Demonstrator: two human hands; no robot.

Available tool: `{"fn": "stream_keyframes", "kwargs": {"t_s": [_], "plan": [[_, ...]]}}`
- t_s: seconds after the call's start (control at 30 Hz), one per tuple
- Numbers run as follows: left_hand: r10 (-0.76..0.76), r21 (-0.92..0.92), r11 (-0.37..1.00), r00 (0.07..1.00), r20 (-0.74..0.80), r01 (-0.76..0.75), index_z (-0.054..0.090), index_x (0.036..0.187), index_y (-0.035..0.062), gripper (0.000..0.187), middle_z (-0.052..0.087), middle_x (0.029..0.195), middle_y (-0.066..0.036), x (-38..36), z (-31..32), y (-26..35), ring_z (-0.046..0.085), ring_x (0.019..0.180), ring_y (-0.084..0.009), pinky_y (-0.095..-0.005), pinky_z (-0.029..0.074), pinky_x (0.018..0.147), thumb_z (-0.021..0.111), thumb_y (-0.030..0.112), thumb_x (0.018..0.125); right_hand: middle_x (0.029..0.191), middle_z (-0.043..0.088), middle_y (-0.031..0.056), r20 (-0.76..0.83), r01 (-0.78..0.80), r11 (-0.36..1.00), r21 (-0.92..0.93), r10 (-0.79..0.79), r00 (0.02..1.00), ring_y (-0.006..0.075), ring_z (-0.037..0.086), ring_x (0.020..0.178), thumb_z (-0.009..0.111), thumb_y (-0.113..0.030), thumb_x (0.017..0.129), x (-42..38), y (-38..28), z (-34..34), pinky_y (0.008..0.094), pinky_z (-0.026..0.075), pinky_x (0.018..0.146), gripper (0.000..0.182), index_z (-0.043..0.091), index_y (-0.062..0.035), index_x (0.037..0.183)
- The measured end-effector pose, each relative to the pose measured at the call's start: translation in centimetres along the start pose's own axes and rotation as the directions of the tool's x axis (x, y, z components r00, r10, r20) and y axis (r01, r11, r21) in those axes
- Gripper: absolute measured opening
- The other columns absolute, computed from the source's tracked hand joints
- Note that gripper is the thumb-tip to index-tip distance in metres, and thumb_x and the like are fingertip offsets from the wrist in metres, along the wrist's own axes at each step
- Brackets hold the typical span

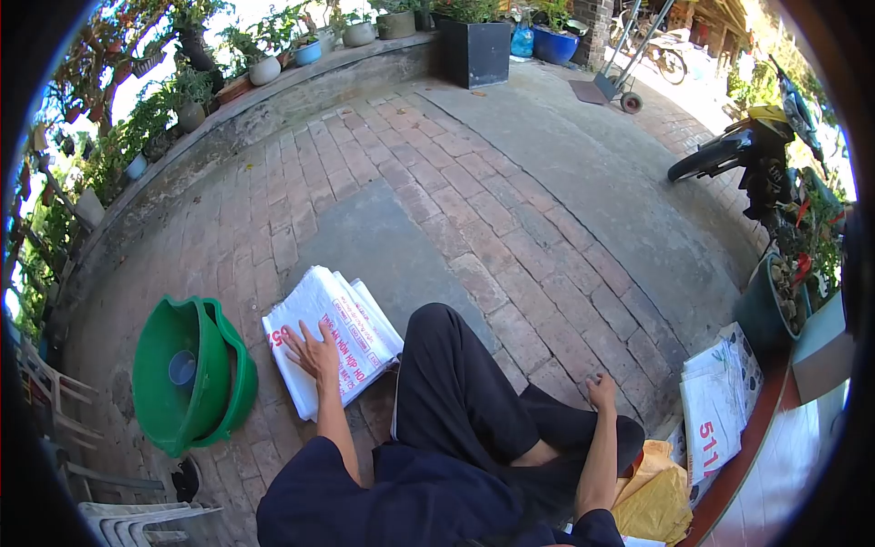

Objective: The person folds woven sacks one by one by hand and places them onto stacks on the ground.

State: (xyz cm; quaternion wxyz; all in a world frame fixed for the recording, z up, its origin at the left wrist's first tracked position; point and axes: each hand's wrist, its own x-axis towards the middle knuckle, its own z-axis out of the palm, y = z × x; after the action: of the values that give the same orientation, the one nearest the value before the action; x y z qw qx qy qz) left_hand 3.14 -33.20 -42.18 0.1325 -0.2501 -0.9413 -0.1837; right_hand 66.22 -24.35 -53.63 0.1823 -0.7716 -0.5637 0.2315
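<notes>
My left hand point(315, 354) lies with its fingers spread on a stack of folded white woven sacks point(363, 330) printed in red. The stack rests on the brick paving to the left of my bent knee. My right hand point(601, 392) is held above my other knee, its fingers curled together. Whatever those fingers hold, if anything, is too small to make out. Close to my right arm are yellow folded sacks point(658, 501). Beyond them lies another pile of white sacks point(712, 415) with red numbers.
Two nested green basins point(239, 365) stand left of the stack, with a small cup point(182, 367) inside. Plastic chairs point(137, 515) are at the lower left. Potted plants line a low wall point(273, 118). A hand truck point(609, 87), a motorbike point(761, 150) and a large planter point(761, 301) stand right.
</notes>
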Motion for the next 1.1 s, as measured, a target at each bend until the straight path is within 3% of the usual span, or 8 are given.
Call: {"fn": "stream_keyframes", "kwargs": {"t_s": [0.2,0.33,0.57,0.7,0.8,0.87,0.97,1.1], "plan": [[0.002,0.067,0.998,1.0,-0.027,0.0,0.046,0.135,0.009,0.06,0.034,0.144,-0.022,-1.5,7.6,0.4,0.028,0.135,-0.0369,-0.049,0.021,0.109,0.04,0.051,0.092,0.102,0.058,0.0225,-0.222,0.218,0.971,0.098,-0.193,0.956,0.037,0.057,0.096,0.065,-0.021,0.082,-3.2,-2.1,-1.2,0.0426,0.046,0.081,0.035,0.056,0.0014,0.108],[-0.132,-0.125,0.985,0.988,-0.076,0.122,0.059,0.116,-0.0012,0.055,0.05,0.129,-0.024,0.0,7.5,1.0,0.043,0.124,-0.0394,-0.0507,0.032,0.103,0.047,0.047,0.092,0.112,0.054,0.0181,-0.309,0.238,0.944,-0.226,-0.301,0.902,0.0334,0.049,0.11,0.066,-0.018,0.078,-14.2,-8.8,-6.5,0.0439,0.036,0.097,0.038,0.056,-0.0028,0.112],[0.612,-0.786,0.408,0.778,-0.142,-0.465,0.058,0.105,-0.0047,0.023,0.062,0.1,-0.02,-10.2,-4.8,17.2,0.06,0.091,-0.0343,-0.0412,0.047,0.081,0.053,0.014,0.092,0.141,0.027,0.0227,-0.641,-0.507,0.845,-0.167,0.298,0.707,0.0424,0.023,0.132,0.066,-0.029,0.08,-29.5,-3.7,-10.4,0.0529,0.021,0.106,0.067,0.038,-0.0047,0.136],[0.99,-0.93,0.115,0.121,0.076,-0.35,0.059,0.107,-0.0018,0.027,0.064,0.095,-0.018,-20.9,-7.0,24.2,0.062,0.088,-0.0322,-0.0395,0.048,0.079,0.057,0.016,0.087,0.147,0.014,0.0237,-0.598,-0.841,0.495,-0.219,0.613,0.517,0.0441,0.009,0.137,0.067,-0.038,0.079,-37.3,-1.1,-12.1,0.0632,0.017,0.104,0.08,0.03,-0.002,0.139],[0.919,-0.983,-0.091,-0.395,-0.02,-0.16,0.058,0.113,0.0006,0.034,0.063,0.098,-0.018,-28.9,-7.1,25.2,0.06,0.092,-0.0334,-0.0406,0.048,0.081,0.059,0.022,0.086,0.151,0.002,0.0216,-0.403,-0.951,0.308,0.007,0.872,0.279,0.0442,0.002,0.138,0.071,-0.049,0.072,-40.5,-0.7,-11.8,0.0661,0.013,0.105,0.099,0.02,-0.0061,0.145],[0.862,-0.937,-0.302,-0.47,-0.19,-0.176,0.057,0.116,0.0025,0.039,0.059,0.102,-0.016,-33.3,-7.8,24.2,0.057,0.095,-0.032,-0.0393,0.047,0.08,0.06,0.027,0.085,0.152,0.001,0.0214,-0.373,-0.947,0.298,0.121,0.897,0.235,0.0441,0.002,0.139,0.071,-0.051,0.071,-41.9,0.5,-10.4,0.0661,0.012,0.105,0.099,0.02,-0.008,0.145],[0.851,-0.754,-0.508,-0.376,-0.367,-0.416,0.058,0.116,0.0063,0.041,0.05,0.104,-0.014,-36.3,-7.3,21.8,0.051,0.098,-0.0308,-0.0398,0.043,0.084,0.062,0.029,0.083,0.152,0.002,0.0203,-0.394,-0.937,0.316,0.145,0.887,0.238,0.0418,0.003,0.139,0.07,-0.053,0.071,-43.7,1.3,-9.6,0.0657,0.011,0.105,0.098,0.021,-0.0111,0.145],[0.926,-0.85,-0.368,-0.227,-0.301,-0.377,0.053,0.12,0.0021,0.05,0.05,0.11,-0.018,-35.9,-4.8,21.7,0.049,0.104,-0.0357,-0.0437,0.042,0.088,0.066,0.028,0.08,0.151,0.012,0.0116,-0.687,-0.992,0.095,0.081,0.727,0.014,0.0312,0.015,0.138,0.071,-0.034,0.076,-47.5,3.3,-12.0,0.0628,0.021,0.104,0.084,0.027,-0.0051,0.141]]}}
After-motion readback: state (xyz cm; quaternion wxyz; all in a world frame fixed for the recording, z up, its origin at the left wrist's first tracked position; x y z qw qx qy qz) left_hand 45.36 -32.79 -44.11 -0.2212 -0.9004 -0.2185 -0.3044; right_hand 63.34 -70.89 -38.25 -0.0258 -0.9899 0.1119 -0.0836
